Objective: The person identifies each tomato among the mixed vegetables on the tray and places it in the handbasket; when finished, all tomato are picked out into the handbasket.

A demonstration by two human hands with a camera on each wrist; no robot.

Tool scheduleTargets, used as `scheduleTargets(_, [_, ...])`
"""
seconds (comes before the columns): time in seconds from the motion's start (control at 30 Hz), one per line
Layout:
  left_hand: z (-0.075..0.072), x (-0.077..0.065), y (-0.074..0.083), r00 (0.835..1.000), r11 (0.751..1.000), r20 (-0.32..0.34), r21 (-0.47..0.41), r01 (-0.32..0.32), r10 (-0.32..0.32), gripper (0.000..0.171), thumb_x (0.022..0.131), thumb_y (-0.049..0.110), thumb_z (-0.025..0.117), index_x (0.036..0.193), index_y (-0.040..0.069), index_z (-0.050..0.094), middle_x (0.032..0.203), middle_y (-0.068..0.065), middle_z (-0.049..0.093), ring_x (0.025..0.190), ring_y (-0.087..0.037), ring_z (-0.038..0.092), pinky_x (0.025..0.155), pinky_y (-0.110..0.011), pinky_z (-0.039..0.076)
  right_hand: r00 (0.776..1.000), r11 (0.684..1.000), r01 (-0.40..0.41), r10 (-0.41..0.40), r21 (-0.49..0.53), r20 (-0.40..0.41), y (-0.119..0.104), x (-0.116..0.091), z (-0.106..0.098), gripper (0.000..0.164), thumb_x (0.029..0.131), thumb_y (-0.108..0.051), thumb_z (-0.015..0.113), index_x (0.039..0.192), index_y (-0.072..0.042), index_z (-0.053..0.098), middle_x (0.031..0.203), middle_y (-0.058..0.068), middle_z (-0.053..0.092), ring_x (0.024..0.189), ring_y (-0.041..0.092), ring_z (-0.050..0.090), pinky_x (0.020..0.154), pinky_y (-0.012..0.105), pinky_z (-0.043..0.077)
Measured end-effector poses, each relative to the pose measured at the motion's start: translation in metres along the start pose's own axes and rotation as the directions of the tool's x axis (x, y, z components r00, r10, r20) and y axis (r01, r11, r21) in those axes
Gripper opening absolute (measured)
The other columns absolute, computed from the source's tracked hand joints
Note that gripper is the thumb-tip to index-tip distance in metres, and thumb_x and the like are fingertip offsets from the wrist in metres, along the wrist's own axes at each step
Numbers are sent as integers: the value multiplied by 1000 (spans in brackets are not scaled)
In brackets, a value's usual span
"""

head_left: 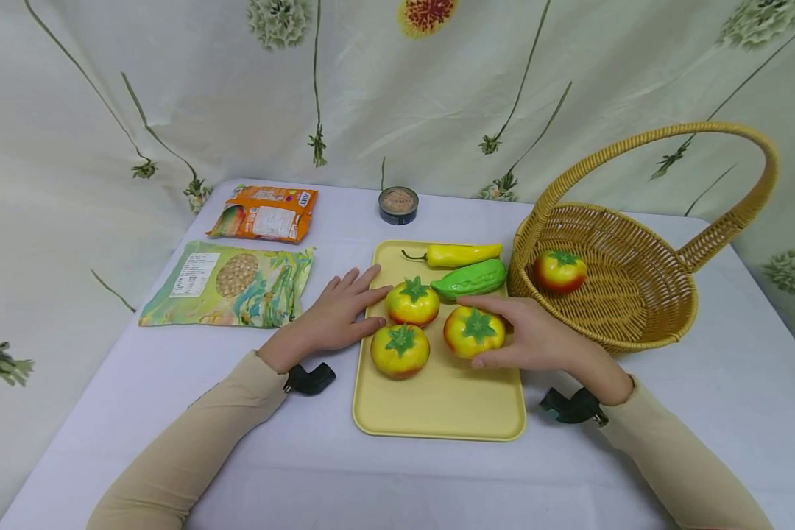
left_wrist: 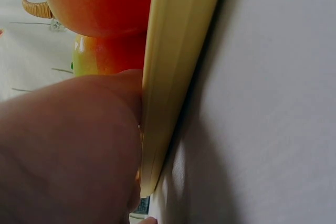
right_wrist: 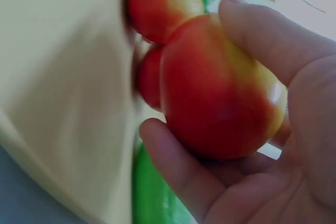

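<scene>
My right hand (head_left: 536, 335) grips a yellow-and-red tomato (head_left: 473, 333) with a green star-shaped top. In the right wrist view this tomato (right_wrist: 220, 90) sits between thumb and fingers, slightly off the tray surface. Two similar tomatoes, one behind (head_left: 414, 303) and one in front (head_left: 400, 353), stand on the yellow tray (head_left: 437, 408). My left hand (head_left: 334, 313) lies over the tray's left edge, fingers extended, thumb beside those two tomatoes. A yellow pepper (head_left: 460, 255) and a green bumpy gourd (head_left: 470, 280) lie at the tray's far end.
A wicker basket (head_left: 609, 324) with a tall handle stands to the right, holding one tomato (head_left: 559, 271). An orange snack packet (head_left: 268, 213) and a green bag (head_left: 232, 287) lie at the left. Behind the tray is a small round tin (head_left: 398, 205).
</scene>
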State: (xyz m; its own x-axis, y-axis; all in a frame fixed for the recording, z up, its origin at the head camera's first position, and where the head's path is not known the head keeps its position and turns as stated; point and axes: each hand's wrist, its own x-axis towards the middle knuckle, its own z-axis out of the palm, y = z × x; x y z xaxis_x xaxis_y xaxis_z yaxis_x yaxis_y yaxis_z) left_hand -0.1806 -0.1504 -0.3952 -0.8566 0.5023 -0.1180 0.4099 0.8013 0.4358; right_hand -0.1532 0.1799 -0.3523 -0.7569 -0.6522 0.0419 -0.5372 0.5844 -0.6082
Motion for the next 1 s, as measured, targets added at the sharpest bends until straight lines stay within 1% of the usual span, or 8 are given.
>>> scheduleTargets(0.23, [0,0,0,1000,1000,2,3,0,0,60,102,40,56,155,16,45,173,-13,13,158,-47,8,124,-70,8,1000,1000,17,-17,10,0,-3,-10,-19,76,76,-23,91,143,-8,58,125,5,71,106,18,64,91,35,56])
scheduleTargets(0.37, [-1,0,0,1000,1000,5,1,2,-2,60,102,40,56,156,16,45,173,-13,13,158,-47,8,124,-70,7,1000,1000,-24,24,3,3,-5,-16,-32,75,77,-23,90,143,-10,58,125,4,69,105,18,62,91,34,56])
scheduleTargets(0.47, [-1,0,0,1000,1000,5,0,1,-1,60,102,40,56,156,16,44,173,-13,13,158,-47,8,124,-70,7,999,999,-47,47,-16,-2,-6,-23,-44,76,78,-24,90,144,-11,57,126,5,67,106,19,60,90,31,56])
scheduleTargets(0.6, [0,0,0,1000,1000,4,2,-1,1,60,102,41,56,156,17,44,173,-12,12,158,-47,7,124,-70,7,998,997,-45,42,-68,-47,-6,-31,-58,77,77,-24,91,144,-11,57,124,6,67,103,18,59,84,25,54])
scheduleTargets(0.7, [0,1,-1,1000,1000,4,1,-2,2,60,102,41,55,156,17,44,173,-12,13,158,-46,7,124,-70,7,996,995,-52,46,-88,-78,-5,-36,-66,76,76,-24,91,144,-12,57,122,5,69,99,16,59,82,22,54])
scheduleTargets(0.77, [1,1,-1,1000,1000,5,0,-1,1,60,102,41,55,156,17,44,173,-12,13,158,-47,7,124,-70,7,994,994,-70,62,-89,-90,-4,-39,-71,76,76,-24,91,144,-14,57,121,6,70,99,15,60,82,22,54])
scheduleTargets(0.9, [1,2,-2,1000,1000,4,-2,1,-1,60,102,42,55,156,17,44,173,-12,13,158,-47,7,124,-70,7,991,994,-98,94,-43,-94,0,-44,-78,76,78,-19,90,146,-16,56,124,7,68,101,8,59,83,17,53])
scheduleTargets(1.0, [1,2,-2,1000,1000,3,-1,-1,1,60,102,41,55,156,17,44,173,-13,13,158,-47,8,124,-70,7,992,997,-69,72,31,-100,5,-47,-82,75,78,-10,88,146,-12,55,126,7,66,102,1,59,83,13,54])
